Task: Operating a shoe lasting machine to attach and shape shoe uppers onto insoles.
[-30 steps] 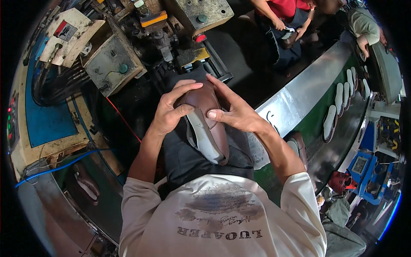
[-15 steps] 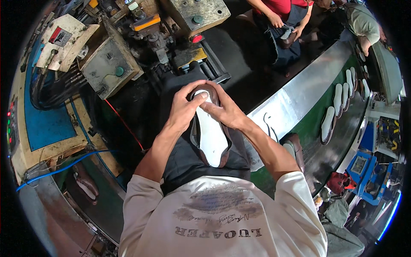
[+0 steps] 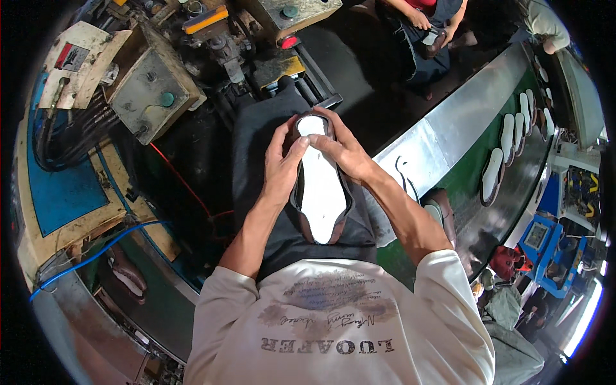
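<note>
A brown shoe upper with a white insole board facing up [image 3: 319, 192] lies across my lap, its far end away from me. My left hand [image 3: 285, 157] grips the left side of that far end, thumb pressed on the white surface. Closed round the opposite side, my right hand [image 3: 343, 151] has its thumb beside the left one on the board. The fingers of both hands wrap under the dark edge and are partly hidden. The near end of the shoe rests on my dark apron [image 3: 256, 212].
A machine with grey control boxes [image 3: 154, 96] stands ahead left. On the right, a metal-edged green conveyor [image 3: 462, 192] carries several similar shoes [image 3: 493, 176]. One more shoe [image 3: 128, 276] lies on the left belt. Across from me a person [image 3: 430, 32] handles a shoe.
Both thumbs have shifted slightly toward me along the white board, baring more of its far end. The shoe sits straighter, its near end moved slightly away. My view has shifted a little.
</note>
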### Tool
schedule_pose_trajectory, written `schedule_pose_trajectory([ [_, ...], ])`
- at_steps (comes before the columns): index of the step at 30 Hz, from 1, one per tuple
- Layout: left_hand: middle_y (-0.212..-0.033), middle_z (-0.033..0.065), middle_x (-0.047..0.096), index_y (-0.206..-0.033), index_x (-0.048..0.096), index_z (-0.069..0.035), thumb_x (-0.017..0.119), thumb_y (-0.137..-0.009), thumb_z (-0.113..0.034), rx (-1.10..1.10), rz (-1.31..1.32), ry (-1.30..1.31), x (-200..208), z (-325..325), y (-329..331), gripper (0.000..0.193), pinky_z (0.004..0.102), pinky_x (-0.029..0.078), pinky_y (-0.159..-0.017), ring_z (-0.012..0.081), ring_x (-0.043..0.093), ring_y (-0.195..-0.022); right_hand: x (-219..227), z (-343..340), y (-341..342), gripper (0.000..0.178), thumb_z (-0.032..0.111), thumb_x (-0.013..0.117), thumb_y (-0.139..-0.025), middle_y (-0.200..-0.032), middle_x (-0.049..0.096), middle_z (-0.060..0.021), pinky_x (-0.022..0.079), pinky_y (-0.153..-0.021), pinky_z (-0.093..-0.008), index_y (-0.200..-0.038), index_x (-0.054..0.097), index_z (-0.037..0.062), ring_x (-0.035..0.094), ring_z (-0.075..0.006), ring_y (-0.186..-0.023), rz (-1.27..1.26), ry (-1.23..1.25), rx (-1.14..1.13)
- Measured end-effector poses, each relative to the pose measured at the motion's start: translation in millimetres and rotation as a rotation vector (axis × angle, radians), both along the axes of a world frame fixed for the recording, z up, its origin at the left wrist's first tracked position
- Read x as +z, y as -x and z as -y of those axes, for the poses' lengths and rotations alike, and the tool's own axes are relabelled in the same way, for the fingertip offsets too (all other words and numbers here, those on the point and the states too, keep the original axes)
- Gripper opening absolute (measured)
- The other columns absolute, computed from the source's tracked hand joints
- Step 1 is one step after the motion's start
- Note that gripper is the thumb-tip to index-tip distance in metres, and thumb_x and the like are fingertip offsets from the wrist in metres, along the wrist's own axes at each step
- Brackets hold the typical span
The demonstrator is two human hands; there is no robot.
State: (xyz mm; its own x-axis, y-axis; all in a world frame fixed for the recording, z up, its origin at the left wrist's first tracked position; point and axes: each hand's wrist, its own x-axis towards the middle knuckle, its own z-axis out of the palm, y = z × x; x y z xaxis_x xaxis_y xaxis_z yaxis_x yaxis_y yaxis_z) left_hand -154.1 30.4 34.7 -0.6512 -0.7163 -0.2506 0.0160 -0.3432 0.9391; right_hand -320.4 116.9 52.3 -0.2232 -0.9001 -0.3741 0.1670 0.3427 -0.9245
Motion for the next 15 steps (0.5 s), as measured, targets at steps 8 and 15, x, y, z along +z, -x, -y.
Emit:
schedule_pose_trajectory([
  [8,-0.17,0.0211,0.04,-0.174,0.021,0.001,0.079,-0.097,-0.013,-0.185,0.11,-0.009,25,-42,-41,0.098,0.0414,0.035,-0.129,0.0306,0.039,-0.158,-23,-95,2,0.085,0.043,0.069,-0.107,-0.171,0.041,-0.0313,0.033,-0.129,-0.049,-0.172,0.032,0.001,0.042,-0.0361,-0.158,-0.055,0.024,-0.106],
  [15,-0.149,0.0181,0.063,-0.163,0.044,0.006,0.083,-0.097,-0.016,-0.099,-0.057,-0.414,6,-48,-58,0.079,0.0406,0.044,-0.122,0.0262,0.06,-0.139,-153,-308,56,0.06,0.029,0.08,-0.097,-0.143,0.059,-0.0282,0.047,-0.11,-0.0568,-0.149,0.063,0.0037,0.058,-0.0491,-0.129,-1.356,-0.599,-0.398],
])
